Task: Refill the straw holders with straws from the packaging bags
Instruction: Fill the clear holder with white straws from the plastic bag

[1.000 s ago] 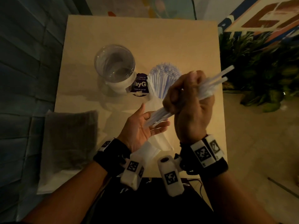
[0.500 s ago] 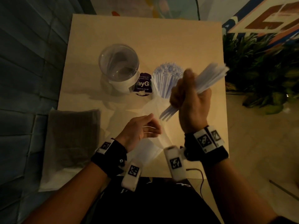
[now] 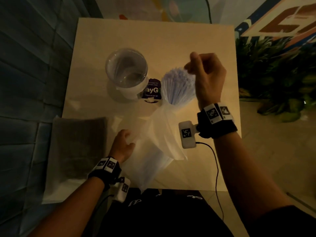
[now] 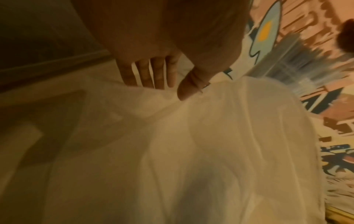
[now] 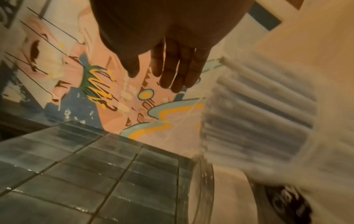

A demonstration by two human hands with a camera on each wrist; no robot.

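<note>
A bundle of white straws [image 3: 178, 86] stands in a holder at the middle of the table, blurred in the right wrist view [image 5: 258, 113]. My right hand [image 3: 193, 65] hovers just above the straw tops, fingers relaxed [image 5: 168, 72] and holding nothing. To the left stands a clear glass holder [image 3: 126, 69] on a white base; I cannot tell what is inside it. Its rim [image 5: 201, 189] shows in the right wrist view. A translucent packaging bag [image 3: 162, 142] lies in front of the straws. My left hand [image 3: 124, 139] touches its left edge with straight fingers [image 4: 159, 75].
A purple label card [image 3: 152, 90] stands between the two holders. A second bag with dark contents [image 3: 77, 151] lies over the table's left front corner. Grey tiled wall runs along the left, and plants [image 3: 277, 82] stand to the right of the beige table [image 3: 153, 35].
My right hand carried the gripped bundle of straws forward, set it down among the standing straws and let go. My left hand turned over and dropped onto the bag.
</note>
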